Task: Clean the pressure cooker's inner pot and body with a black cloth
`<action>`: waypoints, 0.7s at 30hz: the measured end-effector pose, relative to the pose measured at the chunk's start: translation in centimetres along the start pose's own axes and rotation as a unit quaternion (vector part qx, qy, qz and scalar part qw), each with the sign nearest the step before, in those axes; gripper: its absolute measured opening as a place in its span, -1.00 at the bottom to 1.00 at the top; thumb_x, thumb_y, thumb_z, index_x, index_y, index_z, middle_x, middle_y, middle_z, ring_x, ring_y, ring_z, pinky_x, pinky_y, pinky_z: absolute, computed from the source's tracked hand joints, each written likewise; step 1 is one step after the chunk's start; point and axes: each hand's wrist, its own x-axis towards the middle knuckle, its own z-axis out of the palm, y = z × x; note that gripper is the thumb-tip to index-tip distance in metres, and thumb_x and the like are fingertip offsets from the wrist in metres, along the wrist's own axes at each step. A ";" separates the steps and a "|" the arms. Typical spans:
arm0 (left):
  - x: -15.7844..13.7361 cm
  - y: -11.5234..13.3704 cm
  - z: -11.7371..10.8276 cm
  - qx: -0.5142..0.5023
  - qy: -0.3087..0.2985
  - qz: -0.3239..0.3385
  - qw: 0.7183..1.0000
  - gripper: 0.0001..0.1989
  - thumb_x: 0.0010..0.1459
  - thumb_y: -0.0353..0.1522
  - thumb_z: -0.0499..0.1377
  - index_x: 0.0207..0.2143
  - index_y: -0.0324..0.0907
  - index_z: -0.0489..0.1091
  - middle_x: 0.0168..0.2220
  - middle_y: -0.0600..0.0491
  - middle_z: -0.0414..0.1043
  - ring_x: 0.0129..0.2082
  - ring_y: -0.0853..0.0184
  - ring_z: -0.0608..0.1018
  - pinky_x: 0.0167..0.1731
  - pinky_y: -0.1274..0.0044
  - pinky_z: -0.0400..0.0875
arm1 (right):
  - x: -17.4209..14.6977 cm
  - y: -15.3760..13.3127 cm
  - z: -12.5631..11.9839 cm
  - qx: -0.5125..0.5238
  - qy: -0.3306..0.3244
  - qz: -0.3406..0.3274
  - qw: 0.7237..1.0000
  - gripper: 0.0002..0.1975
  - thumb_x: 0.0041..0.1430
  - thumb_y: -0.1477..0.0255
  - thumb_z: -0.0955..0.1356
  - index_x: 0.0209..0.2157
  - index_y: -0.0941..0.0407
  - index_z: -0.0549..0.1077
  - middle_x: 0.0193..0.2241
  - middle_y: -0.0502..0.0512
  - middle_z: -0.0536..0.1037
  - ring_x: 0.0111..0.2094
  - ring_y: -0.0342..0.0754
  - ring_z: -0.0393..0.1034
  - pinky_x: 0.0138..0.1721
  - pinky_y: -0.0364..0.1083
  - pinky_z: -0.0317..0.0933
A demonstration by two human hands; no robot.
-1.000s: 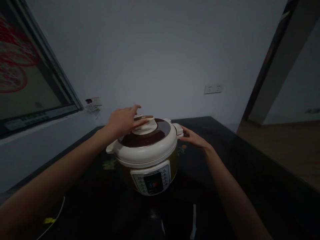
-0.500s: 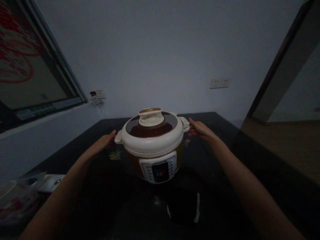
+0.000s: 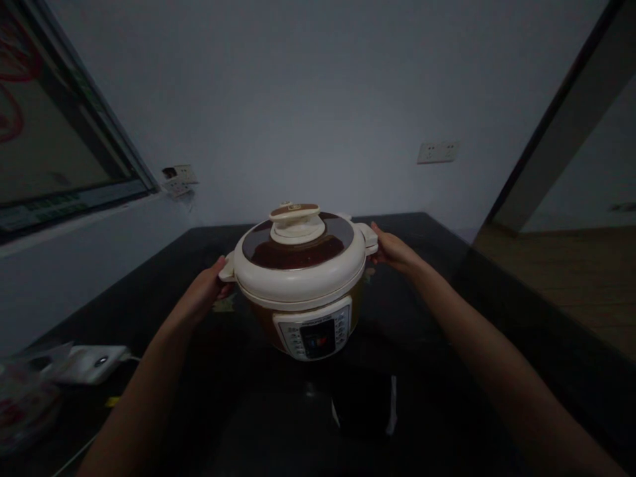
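Note:
An electric pressure cooker [image 3: 298, 285] with a cream lid rim, a brown top and a front control panel is in the middle of the view, upright on the dark table. My left hand [image 3: 211, 286] is closed round its left side handle, thumb on top and fingers beneath. On the other side, my right hand [image 3: 390, 249] grips the right handle, its fingers partly hidden behind it. The lid knob [image 3: 297, 222] is untouched. Whether the cooker's base is lifted off the table I cannot tell in the dim light.
A white power strip [image 3: 92, 364] with a cable and a plastic bag [image 3: 27, 407] lie at the left. In front of the cooker is a dark item with pale edges [image 3: 365, 405]. Wall sockets [image 3: 438, 152] and a window [image 3: 54, 132] are beyond the black table [image 3: 422, 318].
My left hand has moved from the handle's outer edge to wrap round it. My right hand has closed in on its handle. The view has shifted slightly.

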 end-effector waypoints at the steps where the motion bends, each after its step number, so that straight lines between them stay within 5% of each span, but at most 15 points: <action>1: 0.0 -0.1 0.0 0.001 0.008 0.003 1.000 -0.44 0.20 0.04 -0.03 -0.67 -0.16 0.15 -0.76 0.17 0.06 -0.75 0.51 0.10 -0.72 0.63 0.02 | 0.2 0.0 0.1 0.000 0.001 0.002 1.000 -0.48 0.20 -0.04 0.24 -0.51 0.13 0.43 -0.70 0.05 0.42 -0.71 -0.21 0.23 -0.73 -0.21 0.01; 15: -0.3 0.7 2.0 -0.090 0.136 0.002 0.987 -0.66 0.15 -0.25 0.07 -0.63 -0.17 0.17 -0.75 0.22 0.05 -0.77 0.52 0.11 -0.75 0.70 0.02 | 0.4 0.4 2.0 0.079 0.039 -0.029 0.996 -0.53 0.20 0.02 0.27 -0.59 0.08 0.22 -0.81 -0.17 0.12 -0.79 -0.29 -0.15 -0.76 -0.22 -0.32; 21: -0.1 0.8 2.8 -0.118 0.182 0.012 0.976 -0.67 0.13 -0.21 0.09 -0.62 -0.15 0.15 -0.74 0.24 0.05 -0.77 0.52 0.12 -0.76 0.69 0.03 | 0.2 0.3 2.7 0.090 0.064 -0.036 0.993 -0.52 0.16 0.01 0.29 -0.61 0.07 0.18 -0.82 -0.19 0.08 -0.80 -0.30 -0.19 -0.75 -0.21 -0.36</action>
